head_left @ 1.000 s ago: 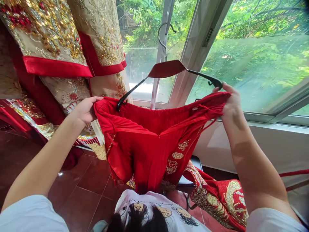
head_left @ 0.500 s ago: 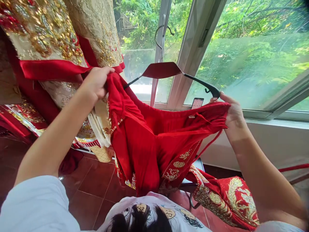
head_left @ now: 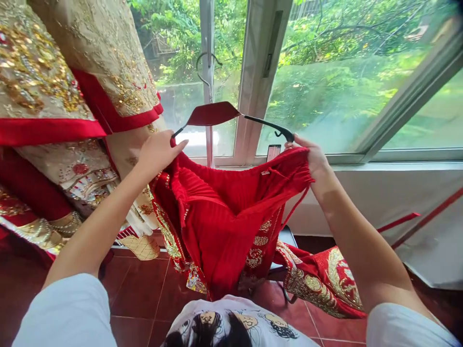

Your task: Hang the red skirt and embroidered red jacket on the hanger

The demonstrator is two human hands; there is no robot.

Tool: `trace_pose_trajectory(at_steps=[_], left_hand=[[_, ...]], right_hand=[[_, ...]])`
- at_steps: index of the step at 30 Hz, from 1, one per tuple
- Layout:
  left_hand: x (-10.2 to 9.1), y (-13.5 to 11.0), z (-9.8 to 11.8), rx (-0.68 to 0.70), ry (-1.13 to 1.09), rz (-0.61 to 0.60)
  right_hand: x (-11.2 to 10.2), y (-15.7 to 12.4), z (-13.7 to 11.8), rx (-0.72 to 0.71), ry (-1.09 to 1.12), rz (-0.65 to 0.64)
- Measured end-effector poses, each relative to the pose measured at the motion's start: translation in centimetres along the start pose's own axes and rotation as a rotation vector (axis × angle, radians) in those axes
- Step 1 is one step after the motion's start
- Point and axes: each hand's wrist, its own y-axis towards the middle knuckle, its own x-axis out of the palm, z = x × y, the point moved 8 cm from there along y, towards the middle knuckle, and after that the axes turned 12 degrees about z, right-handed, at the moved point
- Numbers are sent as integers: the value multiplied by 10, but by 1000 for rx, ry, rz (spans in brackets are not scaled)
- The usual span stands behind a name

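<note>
A red pleated skirt (head_left: 224, 212) with gold embroidery hangs open between my hands in front of the window. My left hand (head_left: 157, 152) grips the left side of its waistband, right under the left tip of a black hanger (head_left: 231, 115) with a red padded middle. My right hand (head_left: 313, 156) pinches the right side of the waistband just below the hanger's right hooked end. The hanger's metal hook rises to the window frame. A thin red tie dangles from the waistband by my right wrist.
Gold and red embroidered garments (head_left: 65, 96) hang close on the left. Another red and gold garment (head_left: 321, 282) lies over a seat at the lower right. A phone (head_left: 273, 153) leans on the window sill (head_left: 398, 166). The floor is dark red tile (head_left: 144, 289).
My left hand dropped from high at the left and came in toward the hanger's left tip with the waistband. The right hand stayed at the hanger's right end. The view shifted rightward.
</note>
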Motion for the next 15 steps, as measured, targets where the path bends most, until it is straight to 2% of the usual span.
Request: trace_pose_trajectory(at_steps=[2,4,9,10,12,15], left_hand=[[8,2,1,-8,58,-2],[11,4,3,5,91,-2],[5,11,-1,71,176,-21],[4,12,-3,74,196,-18],[2,14,-5,77,213,-11],[5,15,-4,97,172,-6]], right_hand=[[-6,-4,-1,50,8,5],[-15,-7,-5,38,-110,-25],[-31,-12,-9,-13,-506,-322],[-36,-9,-8,-1,-582,-345],[-49,5,-5,33,-699,-301],[-59,30,-9,45,-765,-114]])
